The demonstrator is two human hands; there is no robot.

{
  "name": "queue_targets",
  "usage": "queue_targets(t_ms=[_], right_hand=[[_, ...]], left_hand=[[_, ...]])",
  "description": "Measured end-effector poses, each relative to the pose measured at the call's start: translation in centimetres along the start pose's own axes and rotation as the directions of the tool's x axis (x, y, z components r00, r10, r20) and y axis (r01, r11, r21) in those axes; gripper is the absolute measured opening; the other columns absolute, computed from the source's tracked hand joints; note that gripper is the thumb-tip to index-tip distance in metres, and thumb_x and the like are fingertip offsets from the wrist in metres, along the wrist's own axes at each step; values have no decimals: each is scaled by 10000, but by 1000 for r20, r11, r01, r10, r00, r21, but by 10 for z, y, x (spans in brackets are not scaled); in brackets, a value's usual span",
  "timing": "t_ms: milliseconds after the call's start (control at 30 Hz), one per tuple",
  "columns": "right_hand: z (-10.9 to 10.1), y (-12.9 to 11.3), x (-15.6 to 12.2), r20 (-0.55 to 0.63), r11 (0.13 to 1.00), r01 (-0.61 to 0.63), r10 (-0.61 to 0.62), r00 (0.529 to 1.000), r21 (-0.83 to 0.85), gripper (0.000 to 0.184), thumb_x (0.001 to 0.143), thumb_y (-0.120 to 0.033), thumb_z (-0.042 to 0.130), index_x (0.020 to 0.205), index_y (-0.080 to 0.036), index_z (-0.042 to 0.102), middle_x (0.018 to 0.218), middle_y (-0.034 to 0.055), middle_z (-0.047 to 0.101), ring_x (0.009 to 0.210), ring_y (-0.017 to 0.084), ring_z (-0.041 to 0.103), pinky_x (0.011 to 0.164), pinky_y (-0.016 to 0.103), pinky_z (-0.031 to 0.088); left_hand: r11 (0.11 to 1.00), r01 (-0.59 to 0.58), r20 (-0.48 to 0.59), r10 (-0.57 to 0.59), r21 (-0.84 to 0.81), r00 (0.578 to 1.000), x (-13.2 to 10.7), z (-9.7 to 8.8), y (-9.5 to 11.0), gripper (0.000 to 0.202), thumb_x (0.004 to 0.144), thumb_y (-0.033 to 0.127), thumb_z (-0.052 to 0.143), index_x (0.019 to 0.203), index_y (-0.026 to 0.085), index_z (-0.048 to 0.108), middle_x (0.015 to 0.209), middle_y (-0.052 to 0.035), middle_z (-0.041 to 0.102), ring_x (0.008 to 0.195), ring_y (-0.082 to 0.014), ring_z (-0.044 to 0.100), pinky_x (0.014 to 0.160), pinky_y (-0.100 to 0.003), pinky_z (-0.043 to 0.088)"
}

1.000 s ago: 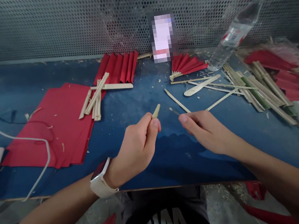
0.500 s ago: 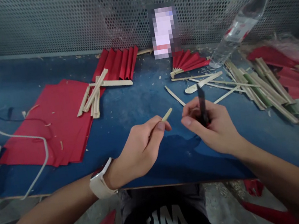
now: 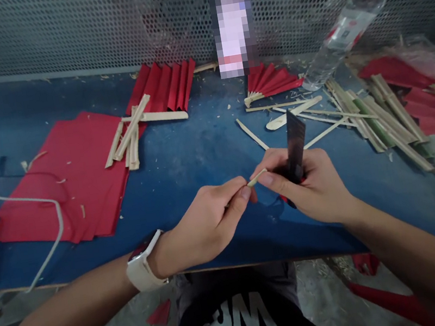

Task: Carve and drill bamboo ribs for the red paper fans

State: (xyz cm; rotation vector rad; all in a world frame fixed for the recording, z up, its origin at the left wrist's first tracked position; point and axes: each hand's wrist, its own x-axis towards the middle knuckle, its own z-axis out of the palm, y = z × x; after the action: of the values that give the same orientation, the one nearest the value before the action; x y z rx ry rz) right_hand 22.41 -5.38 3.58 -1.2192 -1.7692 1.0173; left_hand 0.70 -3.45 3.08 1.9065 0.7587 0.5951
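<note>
My left hand [image 3: 216,218] pinches a short pale bamboo strip [image 3: 257,177] between thumb and fingers above the blue table. In my right hand [image 3: 307,184] is a knife [image 3: 294,142] with a wide dark blade pointing up and a black-and-red handle, mostly hidden by the fingers. The right thumb and forefinger meet the free end of the strip, so both hands are at it. Beyond my right hand lie a flat bamboo stick [image 3: 277,122] with a rounded end and several thin strips.
Red paper sheets [image 3: 80,179] lie left, with bamboo pieces [image 3: 134,135] at their edge. Pleated red paper [image 3: 166,88] and a small red fan [image 3: 269,83] sit farther back. A plastic bottle [image 3: 344,27] stands right, near split bamboo [image 3: 392,119]. A white cable [image 3: 8,197] crosses the left side.
My right hand has moved left and now touches the strip's free end. The strip has come slightly lower and the knife blade shows broader.
</note>
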Motion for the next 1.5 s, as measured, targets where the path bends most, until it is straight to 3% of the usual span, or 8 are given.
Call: queue_targets(t_ms=[233,467,733,967,1267,1500], right_hand=[[3,4,1,43,965,-89,81,996,247,344,997,-459,677,907,-132,734,556,-48,424,502,12,344,493,169,313],[5,13,1,129,900,-209,171,977,384,402,985,-523,682,996,-121,683,570,-52,417,479,22,342,427,169,258],[10,7,3,151,862,-226,176,973,453,418,985,-532,676,995,-116,638,567,-63,390,471,17,325,414,157,243],[9,9,3,147,869,-206,155,977,451,402,1005,-515,659,995,-114,649,553,-59,445,468,16,375,434,146,313],[10,12,2,140,870,-219,175,975,441,432,997,-553,661,1002,-121,677,536,-55,452,456,19,376,427,152,313],[6,1,1,23,966,-120,118,993,229,412,963,-530,710,927,-121,756,537,-30,501,473,23,393,447,165,326]], left_hand=[[1000,9,25,-9,-16,1000,1,-1,-1,360,1129,335,361,893,190,591,616,68,434,533,-101,455,562,-259,363],[1000,-5,21,5,21,1000,2,0,-4,346,1126,320,363,862,196,550,616,77,435,515,-92,419,567,-252,359],[998,-18,32,17,57,999,4,-1,-6,354,1128,321,357,849,197,534,638,71,461,532,-92,442,578,-247,368],[996,-45,30,43,74,999,4,-1,-7,349,1130,322,352,850,204,522,626,72,458,517,-96,443,562,-246,368],[996,-29,20,27,89,999,5,-1,-7,348,1128,325,355,844,206,518,617,71,459,508,-95,440,542,-244,361],[981,97,65,-87,-170,994,3,-1,-5,406,1128,434,362,921,186,608,628,48,450,546,-107,439,518,-233,383]])
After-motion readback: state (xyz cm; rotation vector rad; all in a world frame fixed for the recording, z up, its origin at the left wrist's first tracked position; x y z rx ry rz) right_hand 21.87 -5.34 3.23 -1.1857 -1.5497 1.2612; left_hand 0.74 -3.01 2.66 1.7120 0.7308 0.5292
